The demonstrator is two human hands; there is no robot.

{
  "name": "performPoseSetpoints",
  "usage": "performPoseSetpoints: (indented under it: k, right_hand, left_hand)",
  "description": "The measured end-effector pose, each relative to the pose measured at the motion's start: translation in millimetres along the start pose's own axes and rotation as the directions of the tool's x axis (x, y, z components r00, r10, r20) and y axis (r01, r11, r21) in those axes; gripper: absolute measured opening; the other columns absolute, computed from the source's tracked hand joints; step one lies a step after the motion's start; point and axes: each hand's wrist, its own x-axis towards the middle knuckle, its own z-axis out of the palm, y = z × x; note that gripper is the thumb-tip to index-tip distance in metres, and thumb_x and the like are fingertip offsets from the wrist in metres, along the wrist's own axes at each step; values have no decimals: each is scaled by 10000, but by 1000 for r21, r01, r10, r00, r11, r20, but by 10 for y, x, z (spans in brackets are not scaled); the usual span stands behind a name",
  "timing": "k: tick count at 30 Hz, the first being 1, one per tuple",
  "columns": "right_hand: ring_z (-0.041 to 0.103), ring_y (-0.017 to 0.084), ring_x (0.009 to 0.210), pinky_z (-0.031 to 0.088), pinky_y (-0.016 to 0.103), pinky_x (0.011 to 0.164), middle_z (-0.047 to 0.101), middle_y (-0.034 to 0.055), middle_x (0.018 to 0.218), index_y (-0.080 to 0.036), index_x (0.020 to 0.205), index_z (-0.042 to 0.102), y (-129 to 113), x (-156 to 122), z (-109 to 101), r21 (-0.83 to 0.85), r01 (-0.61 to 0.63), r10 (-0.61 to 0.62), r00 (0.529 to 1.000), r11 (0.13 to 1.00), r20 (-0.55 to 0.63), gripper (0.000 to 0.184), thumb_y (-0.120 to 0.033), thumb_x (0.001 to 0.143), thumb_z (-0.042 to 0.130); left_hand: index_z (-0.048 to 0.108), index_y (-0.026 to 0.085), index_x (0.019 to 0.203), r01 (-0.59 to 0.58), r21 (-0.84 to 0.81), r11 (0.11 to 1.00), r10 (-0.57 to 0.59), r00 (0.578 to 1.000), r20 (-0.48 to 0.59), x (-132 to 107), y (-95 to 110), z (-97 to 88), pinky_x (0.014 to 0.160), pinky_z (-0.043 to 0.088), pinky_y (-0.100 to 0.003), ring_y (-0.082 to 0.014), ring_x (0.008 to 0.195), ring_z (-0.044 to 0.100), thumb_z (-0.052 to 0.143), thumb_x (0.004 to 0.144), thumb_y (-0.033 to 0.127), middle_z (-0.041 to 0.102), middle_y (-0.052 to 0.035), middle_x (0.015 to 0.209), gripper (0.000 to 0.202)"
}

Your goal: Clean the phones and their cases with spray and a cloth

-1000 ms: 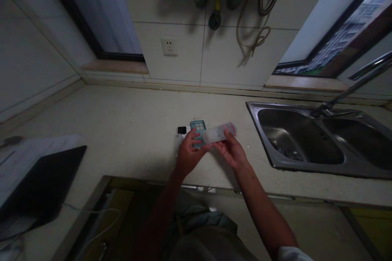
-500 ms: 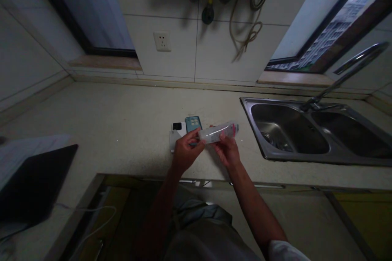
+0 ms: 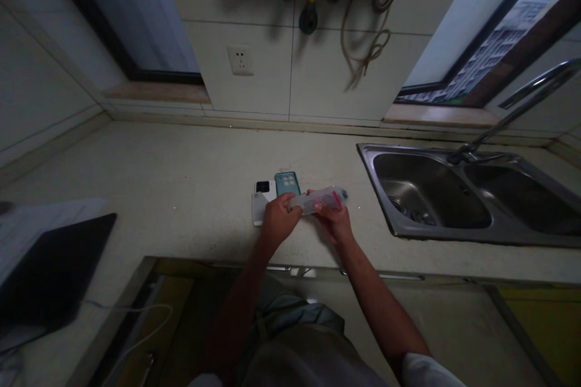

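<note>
Near the worktop's [image 3: 181, 205] front edge, the left hand [image 3: 278, 222] and right hand [image 3: 336, 225] each close their fingers around a tube [image 3: 321, 199]. A hard squeeze could spurt its contents onto the teal phone [image 3: 287, 182] and white phone [image 3: 259, 201] just behind.

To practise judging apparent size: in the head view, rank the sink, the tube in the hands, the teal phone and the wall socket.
1. sink
2. tube
3. teal phone and wall socket: they look alike, and the phone is nearer and partly covered, so unranked.
</note>
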Motion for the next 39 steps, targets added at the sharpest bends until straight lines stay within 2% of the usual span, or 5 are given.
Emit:
performPoseSetpoints:
  k: [12, 16, 22, 31, 39]
  right_hand:
    - [720, 219, 948, 648, 359, 749, 754, 21, 987, -255, 969, 638, -61, 190, -177, 247, -9, 26, 998, 969, -64, 358, -442, 712, 803]
    - [715, 237, 992, 649, 401, 794, 751, 32, 1037, -256, 987, 640, -92, 213, -220, 305, -44, 66, 996, 951, -60, 376, -421, 703, 823]
    - [724, 238, 975, 655, 402, 780, 754, 37, 1045, -242, 984, 652, -50, 227, -174, 358, -104, 122, 992, 928, -29, 374, -362, 685, 842]
    - [727, 218, 959, 645, 397, 803, 762, 29, 1021, -244, 951, 663, -45, 258, -283, 367, -93, 114, 993, 926, -37, 305, -312, 704, 828]
    - [708, 212, 1020, 615, 390, 885, 763, 35, 1043, -237, 987, 665, -103, 253, -271, 400, -44, 66, 997, 915, -41, 338, -268, 696, 835]
  left_hand:
    - [685, 151, 1000, 91, -255, 963, -60, 990, 129, 171, -68, -246, 795, 568, -384, -238, 890, 713, 717, 684, 400, 741, -136, 1046, 404]
    - [616, 137, 1167, -116, 354, 928, 207, 950, -232, 212, -238, -473, 962, 483, -480, -328, 1132, 618, 651, 774, 436, 657, -211, 1208, 495]
    - [604, 113, 1186, 44, 827, 561, 183, 967, -176, 265, -411, -674, 939, 457, -480, -370, 1109, 588, 694, 773, 437, 651, -229, 1136, 533]
    - [679, 119, 1067, 45, 209, 977, 10, 967, -255, 337, -354, -950, 668, 485, -294, -153, 616, 569, 810, 559, 365, 579, 30, 662, 579]
    - [633, 165, 1192, -92, -153, 984, 87, 996, -38, 273, 59, -707, 746, 499, -252, -116, 732, 606, 886, 482, 243, 573, 44, 762, 757]
